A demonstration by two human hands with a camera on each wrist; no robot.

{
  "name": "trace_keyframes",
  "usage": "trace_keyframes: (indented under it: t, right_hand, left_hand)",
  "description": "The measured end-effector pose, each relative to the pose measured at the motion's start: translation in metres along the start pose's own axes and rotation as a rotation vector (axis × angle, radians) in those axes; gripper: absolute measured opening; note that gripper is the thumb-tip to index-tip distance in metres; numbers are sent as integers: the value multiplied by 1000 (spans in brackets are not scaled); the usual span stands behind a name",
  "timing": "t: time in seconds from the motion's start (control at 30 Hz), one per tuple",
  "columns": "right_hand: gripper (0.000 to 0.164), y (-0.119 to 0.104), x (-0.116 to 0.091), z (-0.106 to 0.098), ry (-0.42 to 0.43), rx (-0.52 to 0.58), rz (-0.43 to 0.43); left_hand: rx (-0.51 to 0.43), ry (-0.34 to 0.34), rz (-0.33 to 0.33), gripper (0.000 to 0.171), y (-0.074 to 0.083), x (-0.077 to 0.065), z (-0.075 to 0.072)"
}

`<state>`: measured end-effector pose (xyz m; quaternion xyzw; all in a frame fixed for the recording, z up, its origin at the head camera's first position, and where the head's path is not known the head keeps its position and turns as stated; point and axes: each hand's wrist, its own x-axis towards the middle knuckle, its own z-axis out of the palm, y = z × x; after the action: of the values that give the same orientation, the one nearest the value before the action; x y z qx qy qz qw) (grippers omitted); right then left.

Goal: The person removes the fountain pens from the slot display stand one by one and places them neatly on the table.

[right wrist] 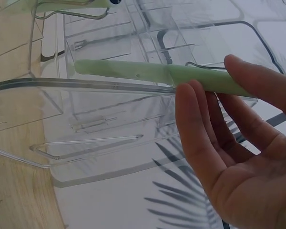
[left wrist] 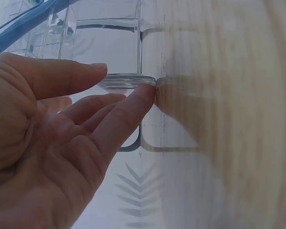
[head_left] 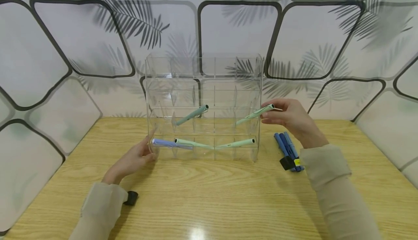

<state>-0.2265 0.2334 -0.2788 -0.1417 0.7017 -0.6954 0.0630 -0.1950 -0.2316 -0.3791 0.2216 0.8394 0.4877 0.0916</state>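
A clear acrylic display rack (head_left: pixel 204 156) with several tiers stands upright on the table. My right hand (head_left: pixel 287 118) pinches a light green pen (head_left: pixel 254 115) near its capped end, at the rack's right side. In the right wrist view the pen (right wrist: pixel 128 70) tilts across the tiers, thumb above and fingers below. My left hand (head_left: pixel 134 160) holds the rack's lower left side, with thumb and fingers at the clear panel (left wrist: pixel 126 82). A teal pen (head_left: pixel 192 115) leans in a middle tier. Along the bottom tier lie a periwinkle pen (head_left: pixel 163 143) and two light green pens (head_left: pixel 192 143).
Several blue pens (head_left: pixel 283 144) lie bunched on the wooden table (head_left: pixel 202 189), right of the rack, partly behind a black wrist device (head_left: pixel 287 162). Behind the rack rises a patterned wall covering (head_left: pixel 238 26) with leaf prints.
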Motion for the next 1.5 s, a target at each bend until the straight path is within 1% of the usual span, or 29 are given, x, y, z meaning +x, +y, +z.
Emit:
trace_keyframes:
  t: [0.1, 0.17, 0.37, 0.57, 0.73, 0.83, 0.97, 1.0, 1.2, 1.33, 1.43, 1.5]
  right_hand:
    - [15, 0, 1, 2, 27, -5, -5]
    - [14, -1, 0, 3, 49, 14, -5]
    - [11, -9, -2, 4, 113, 105, -26]
    - [4, -15, -4, 0, 141, 223, -88]
    - [6, -16, -6, -8, 147, 289, -133]
    - [4, -19, -9, -14, 180, 266, -141]
    - [11, -22, -12, -20, 239, 244, -145]
    - [11, -22, -12, -22, 245, 252, -146]
    - [6, -18, -16, -34, 235, 352, -162]
    - [8, -15, -18, -43, 232, 378, -170]
    - [9, -12, -20, -50, 251, 412, -165]
    - [11, -11, -22, -54, 261, 468, -162]
  left_hand:
    - [-4, 1, -11, 85, 1, 0, 0]
    - [-10, 2, -16, 85, 1, 0, 0]
    - [-37, 4, -8, 88, 1, 1, 1]
    - [-3, 9, -28, 87, 1, 1, 0]
    - [8, 4, -42, 87, 2, 1, 0]
    - [11, 5, -49, 87, 3, 1, 0]
    - [5, 7, -33, 87, 2, 1, 0]
    - [2, 5, -32, 87, 2, 1, 0]
    - [4, 7, -30, 88, 0, 0, -1]
    - [16, 10, -32, 87, -1, 0, -1]
    - [27, 12, -35, 86, -1, 1, -1]
    - [26, 7, -34, 85, -1, 1, -2]
